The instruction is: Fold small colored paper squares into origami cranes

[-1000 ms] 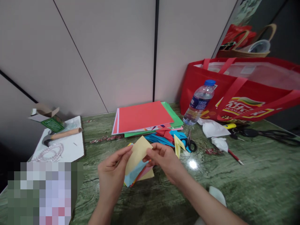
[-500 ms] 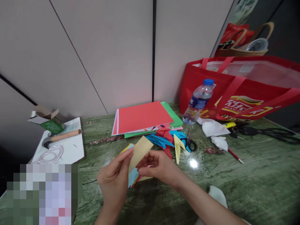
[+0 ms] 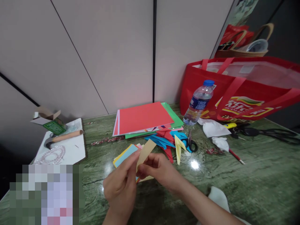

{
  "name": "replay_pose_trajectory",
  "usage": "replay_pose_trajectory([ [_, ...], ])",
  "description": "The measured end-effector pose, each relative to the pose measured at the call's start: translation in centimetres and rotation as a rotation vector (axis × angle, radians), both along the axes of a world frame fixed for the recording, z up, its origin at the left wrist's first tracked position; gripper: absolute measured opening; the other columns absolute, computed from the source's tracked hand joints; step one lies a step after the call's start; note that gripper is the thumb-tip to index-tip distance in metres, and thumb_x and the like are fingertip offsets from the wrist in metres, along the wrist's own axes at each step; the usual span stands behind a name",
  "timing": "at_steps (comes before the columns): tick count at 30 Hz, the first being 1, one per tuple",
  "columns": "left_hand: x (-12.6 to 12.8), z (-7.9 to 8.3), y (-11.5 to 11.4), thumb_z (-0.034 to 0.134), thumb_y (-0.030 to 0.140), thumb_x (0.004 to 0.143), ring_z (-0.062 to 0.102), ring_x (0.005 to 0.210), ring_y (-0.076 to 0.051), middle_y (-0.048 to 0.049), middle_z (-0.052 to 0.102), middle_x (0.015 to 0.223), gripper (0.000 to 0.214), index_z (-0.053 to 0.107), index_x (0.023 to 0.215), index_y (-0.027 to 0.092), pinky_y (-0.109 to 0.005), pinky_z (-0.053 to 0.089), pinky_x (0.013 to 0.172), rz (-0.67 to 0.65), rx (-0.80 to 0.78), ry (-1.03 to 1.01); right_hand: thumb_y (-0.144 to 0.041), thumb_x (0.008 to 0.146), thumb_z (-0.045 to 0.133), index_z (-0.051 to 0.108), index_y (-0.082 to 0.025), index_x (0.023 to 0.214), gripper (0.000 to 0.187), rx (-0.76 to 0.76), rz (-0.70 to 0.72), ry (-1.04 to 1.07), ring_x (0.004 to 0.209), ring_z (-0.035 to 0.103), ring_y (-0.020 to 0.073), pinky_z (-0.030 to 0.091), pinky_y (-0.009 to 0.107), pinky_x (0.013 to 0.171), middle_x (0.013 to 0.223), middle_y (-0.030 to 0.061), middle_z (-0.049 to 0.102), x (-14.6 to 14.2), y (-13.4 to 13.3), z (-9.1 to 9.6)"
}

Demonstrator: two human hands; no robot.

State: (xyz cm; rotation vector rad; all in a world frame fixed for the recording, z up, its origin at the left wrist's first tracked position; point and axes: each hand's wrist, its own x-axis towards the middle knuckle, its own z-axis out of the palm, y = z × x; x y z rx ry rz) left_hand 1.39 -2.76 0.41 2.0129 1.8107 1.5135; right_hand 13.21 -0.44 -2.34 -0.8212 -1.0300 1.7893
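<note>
Between my two hands is a narrow strip of pale yellow paper (image 3: 146, 151), standing at a slant. My left hand (image 3: 125, 175) pinches its left edge between thumb and fingers. My right hand (image 3: 157, 167) has its fingers curled and closed on the lower right edge. Beneath and behind the hands lies a stack of coloured paper slips (image 3: 126, 155), blue and yellow on top, partly hidden by my left hand. Just beyond the right hand are folded blue paper pieces (image 3: 159, 139), red ones (image 3: 169, 153) and a folded yellow piece (image 3: 178, 148).
Black-handled scissors (image 3: 191, 144) lie beside the folded pieces. Red and green paper sheets (image 3: 145, 117) are stacked against the wall. A water bottle (image 3: 198, 103) stands before a red bag (image 3: 234, 84). A hammer (image 3: 65, 136) rests on a white board (image 3: 78, 150) at left.
Both hands have shifted slightly right with the yellow paper. The strip now looks narrower, and my right fingers have closed further on it. More of the slip stack shows.
</note>
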Motion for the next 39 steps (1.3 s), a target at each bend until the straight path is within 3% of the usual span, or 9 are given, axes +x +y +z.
replay_pose_trajectory([
  [9, -0.2, -0.8, 0.7, 0.066, 0.031, 0.071, 0.068, 0.061, -0.012, 0.0057, 0.075, 0.075, 0.012, 0.073, 0.081, 0.029, -0.016, 0.050, 0.052, 0.110, -0.087, -0.412, -0.034, 0.053, 0.078, 0.059, -0.012, 0.063, 0.030, -0.099, 0.141, 0.061, 0.053, 0.055, 0.0083, 0.044, 0.022, 0.054, 0.058, -0.0027, 0.059, -1.8, -1.3, -0.4],
  [15, -0.2, -0.6, 1.3, 0.067, 0.032, 0.070, 0.068, 0.063, -0.011, 0.0051, 0.075, 0.074, 0.014, 0.073, 0.082, 0.027, -0.014, 0.051, 0.055, 0.121, -0.135, -0.492, -0.020, 0.045, 0.082, 0.060, -0.012, 0.068, 0.032, -0.086, 0.130, 0.010, 0.057, 0.053, 0.0078, 0.044, 0.021, 0.058, 0.061, -0.0035, 0.060, -1.9, -1.3, -0.2],
  [21, -0.4, -0.8, 1.1, 0.065, 0.028, 0.073, 0.068, 0.067, -0.012, 0.0059, 0.075, 0.080, 0.014, 0.073, 0.084, 0.029, -0.017, 0.050, 0.059, 0.036, -0.153, -0.397, -0.030, 0.060, 0.074, 0.057, -0.013, 0.063, 0.024, -0.085, -0.036, 0.015, 0.051, 0.054, 0.0086, 0.045, 0.023, 0.052, 0.056, -0.0029, 0.059, -1.2, -0.7, -0.2],
  [27, -0.5, -0.4, 1.0, 0.059, 0.024, 0.077, 0.069, 0.071, -0.014, 0.0047, 0.075, 0.083, 0.016, 0.072, 0.086, 0.028, -0.020, 0.051, 0.063, -0.046, -0.165, -0.276, -0.028, 0.058, 0.075, 0.057, -0.014, 0.063, 0.023, -0.078, -0.071, 0.012, 0.051, 0.055, 0.0085, 0.047, 0.022, 0.051, 0.055, -0.0036, 0.060, -1.0, -0.4, -0.2],
  [36, -1.7, -0.2, 1.8, 0.060, 0.018, 0.075, 0.068, 0.061, -0.012, 0.0059, 0.075, 0.076, 0.017, 0.073, 0.082, 0.028, -0.017, 0.051, 0.056, -0.203, -0.137, -0.091, -0.032, 0.058, 0.075, 0.064, -0.011, 0.071, 0.027, -0.095, -0.042, -0.019, 0.053, 0.058, 0.0100, 0.049, 0.024, 0.054, 0.059, -0.0007, 0.063, -0.2, 0.2, -0.3],
  [39, -1.8, -0.2, 1.9, 0.060, 0.019, 0.076, 0.067, 0.057, -0.012, 0.0056, 0.075, 0.073, 0.016, 0.073, 0.081, 0.027, -0.017, 0.050, 0.053, -0.182, -0.141, -0.085, -0.031, 0.056, 0.076, 0.065, -0.011, 0.070, 0.027, -0.110, -0.063, -0.031, 0.054, 0.059, 0.0108, 0.048, 0.024, 0.054, 0.059, 0.0001, 0.063, 0.1, 0.4, -0.5],
])
